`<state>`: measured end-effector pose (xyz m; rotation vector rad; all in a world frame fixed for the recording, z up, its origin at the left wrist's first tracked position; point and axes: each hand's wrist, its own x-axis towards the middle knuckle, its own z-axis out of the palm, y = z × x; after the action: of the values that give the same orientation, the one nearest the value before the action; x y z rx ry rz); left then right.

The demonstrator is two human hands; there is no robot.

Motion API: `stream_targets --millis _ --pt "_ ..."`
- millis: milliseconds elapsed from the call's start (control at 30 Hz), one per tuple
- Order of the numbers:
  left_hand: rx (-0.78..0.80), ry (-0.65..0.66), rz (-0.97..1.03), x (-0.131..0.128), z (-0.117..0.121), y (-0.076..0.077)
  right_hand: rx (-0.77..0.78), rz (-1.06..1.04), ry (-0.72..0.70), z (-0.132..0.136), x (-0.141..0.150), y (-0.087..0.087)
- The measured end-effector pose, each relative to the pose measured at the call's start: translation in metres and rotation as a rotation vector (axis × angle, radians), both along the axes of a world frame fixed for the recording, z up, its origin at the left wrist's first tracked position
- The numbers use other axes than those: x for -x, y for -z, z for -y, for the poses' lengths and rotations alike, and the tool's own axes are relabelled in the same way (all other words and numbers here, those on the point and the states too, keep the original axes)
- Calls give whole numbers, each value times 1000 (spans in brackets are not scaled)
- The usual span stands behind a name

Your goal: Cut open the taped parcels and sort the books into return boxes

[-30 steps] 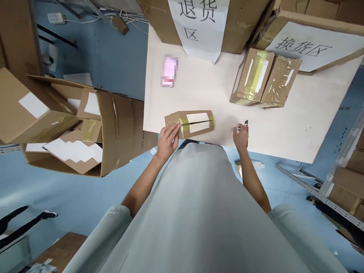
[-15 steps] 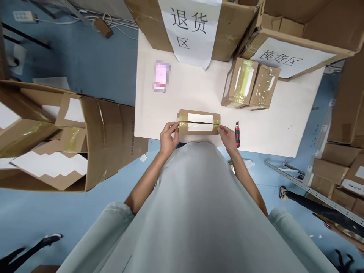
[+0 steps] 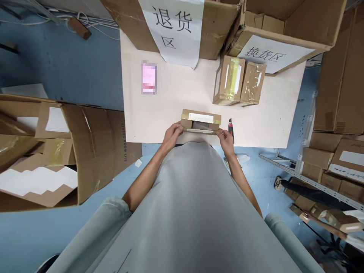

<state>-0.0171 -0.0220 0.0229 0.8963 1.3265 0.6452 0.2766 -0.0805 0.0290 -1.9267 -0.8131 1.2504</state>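
A small cardboard box [image 3: 200,118] sits at the table's near edge, with a white label and yellowish tape on its top. Its top is parted along the middle, and something dark grey shows in the gap, too indistinct to name. At the box's left end, my left hand [image 3: 172,135] pinches the near flap. My right hand [image 3: 226,140] grips that same flap at the right end, fingers closed. Just beyond the right hand lies a red and black utility knife [image 3: 230,129], its blade pointing away from me.
Two taped cartons [image 3: 233,81] stand on the white table [image 3: 176,87], before a large labelled box [image 3: 273,55]. Another labelled box [image 3: 216,32] is beside it. A pink blurred item [image 3: 149,77] lies left. An open carton [image 3: 99,148] holds boxes; a co-worker's arm [image 3: 327,225] shows right.
The small box's top has gone from a thin slit to a wide gap as both hands drew the near flap towards me. The view has shifted slightly right.
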Motion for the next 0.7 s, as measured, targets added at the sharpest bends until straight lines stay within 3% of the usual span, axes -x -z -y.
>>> stream_targets --millis 100,267,400,567,700 --pt "-17 15 -67 3 0 2 -7 26 -116 -3 -9 4" --pt "-136 154 -90 12 9 16 -35 142 -321 -10 -25 13" --pt "-247 193 -257 14 18 28 3 250 -491 -21 -29 11" --pt "-339 244 -461 7 23 39 154 505 -699 -58 -19 -2" --pt "-367 277 -535 5 20 37 346 700 -744 -88 4 -12"
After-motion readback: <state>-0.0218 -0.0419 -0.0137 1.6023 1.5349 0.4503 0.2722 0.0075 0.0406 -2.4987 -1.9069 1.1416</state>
